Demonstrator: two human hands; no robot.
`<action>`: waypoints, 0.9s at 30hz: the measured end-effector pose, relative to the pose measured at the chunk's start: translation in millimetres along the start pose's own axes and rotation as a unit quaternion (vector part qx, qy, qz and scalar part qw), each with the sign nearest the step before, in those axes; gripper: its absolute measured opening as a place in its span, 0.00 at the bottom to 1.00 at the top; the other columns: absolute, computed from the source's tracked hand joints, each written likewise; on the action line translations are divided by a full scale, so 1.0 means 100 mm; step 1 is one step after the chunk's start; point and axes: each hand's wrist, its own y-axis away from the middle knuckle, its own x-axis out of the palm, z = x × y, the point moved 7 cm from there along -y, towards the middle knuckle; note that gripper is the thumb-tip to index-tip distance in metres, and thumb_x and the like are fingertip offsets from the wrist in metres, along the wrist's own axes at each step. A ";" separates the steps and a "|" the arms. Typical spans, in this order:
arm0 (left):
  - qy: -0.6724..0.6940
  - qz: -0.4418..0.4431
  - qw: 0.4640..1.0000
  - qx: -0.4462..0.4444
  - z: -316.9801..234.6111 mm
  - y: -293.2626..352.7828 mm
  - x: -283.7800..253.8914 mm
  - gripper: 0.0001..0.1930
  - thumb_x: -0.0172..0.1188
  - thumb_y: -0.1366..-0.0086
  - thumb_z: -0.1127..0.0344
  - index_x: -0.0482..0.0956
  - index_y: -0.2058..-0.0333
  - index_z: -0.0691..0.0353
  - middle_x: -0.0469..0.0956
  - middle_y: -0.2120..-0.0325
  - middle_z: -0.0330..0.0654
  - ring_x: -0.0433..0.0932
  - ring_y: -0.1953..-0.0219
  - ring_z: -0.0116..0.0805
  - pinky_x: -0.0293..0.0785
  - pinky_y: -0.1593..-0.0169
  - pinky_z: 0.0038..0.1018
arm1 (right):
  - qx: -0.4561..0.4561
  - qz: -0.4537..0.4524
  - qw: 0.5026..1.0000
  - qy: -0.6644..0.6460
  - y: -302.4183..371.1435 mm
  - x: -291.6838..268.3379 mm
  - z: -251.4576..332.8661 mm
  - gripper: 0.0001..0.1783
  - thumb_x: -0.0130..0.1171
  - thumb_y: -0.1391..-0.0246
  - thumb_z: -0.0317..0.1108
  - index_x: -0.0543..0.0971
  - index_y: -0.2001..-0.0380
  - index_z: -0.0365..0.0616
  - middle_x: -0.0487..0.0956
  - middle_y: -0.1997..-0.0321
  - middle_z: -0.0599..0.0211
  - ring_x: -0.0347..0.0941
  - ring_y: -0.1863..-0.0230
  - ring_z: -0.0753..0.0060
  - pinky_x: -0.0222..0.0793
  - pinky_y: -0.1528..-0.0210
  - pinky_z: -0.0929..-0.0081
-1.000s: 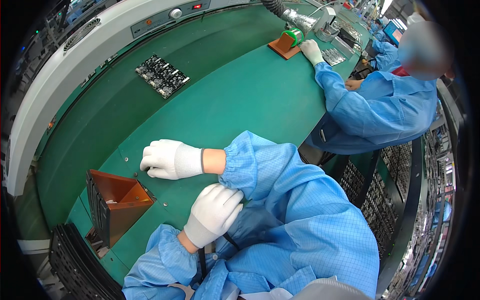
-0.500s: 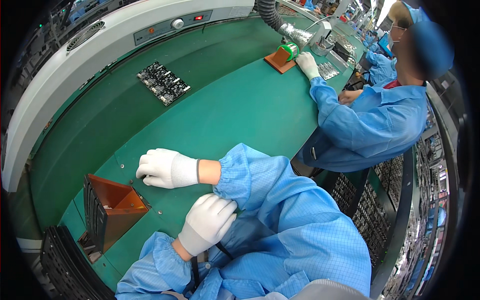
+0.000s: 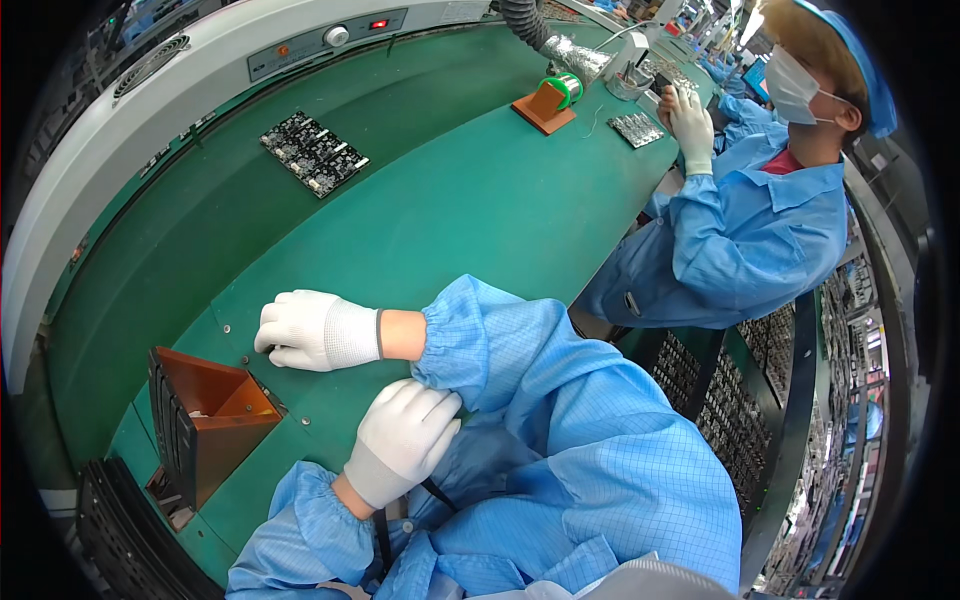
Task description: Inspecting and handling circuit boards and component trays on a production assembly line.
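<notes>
My right hand (image 3: 318, 331), in a white knit glove, rests on the green bench (image 3: 440, 215) with its fingers curled down. A small dark spot shows at its fingertips; what it is, I cannot make out. My left hand (image 3: 402, 440), gloved alike, is closed near my body, just below the right sleeve's cuff. Its fingertips are folded under, so anything inside is hidden. A black strap (image 3: 438, 494) runs below it. Nearest to my right hand stands a brown angled holder (image 3: 235, 425) with dark slats on its left side.
A black circuit board panel (image 3: 314, 153) lies farther back. A solder spool (image 3: 567, 90) sits on a brown stand (image 3: 543, 108). At the right, a masked co-worker (image 3: 760, 215) in blue stands beside a small board panel (image 3: 636, 129). Black racks (image 3: 135, 530) stand lower left.
The view has shifted slightly, and my hands hold nearly the same pose. The co-worker's gloved hand has left the solder spool and is now raised near the other hand.
</notes>
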 end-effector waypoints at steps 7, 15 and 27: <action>0.009 -0.004 1.000 -0.003 0.05 0.05 -0.03 0.16 0.68 0.42 0.69 0.82 0.55 0.65 0.81 0.58 0.47 0.80 0.53 0.49 0.74 0.44 0.43 | -0.006 -0.005 1.000 -0.013 -0.04 0.05 -0.03 0.08 0.60 0.41 0.37 0.84 0.61 0.50 0.79 0.60 0.65 0.76 0.57 0.57 0.74 0.51 0.60; 0.007 -0.002 1.000 -0.006 0.16 0.09 -0.02 0.16 0.68 0.43 0.69 0.82 0.55 0.65 0.81 0.59 0.47 0.80 0.54 0.48 0.74 0.44 0.42 | 0.003 0.004 1.000 0.000 -0.08 0.13 -0.09 0.09 0.60 0.40 0.38 0.83 0.61 0.50 0.79 0.59 0.65 0.76 0.56 0.57 0.74 0.50 0.60; -0.002 -0.010 1.000 0.003 0.23 0.18 -0.05 0.16 0.67 0.42 0.68 0.82 0.55 0.65 0.81 0.59 0.47 0.80 0.54 0.47 0.74 0.43 0.42 | -0.003 0.012 1.000 0.000 -0.16 0.22 -0.09 0.08 0.60 0.41 0.38 0.84 0.61 0.50 0.79 0.60 0.64 0.76 0.56 0.57 0.75 0.51 0.60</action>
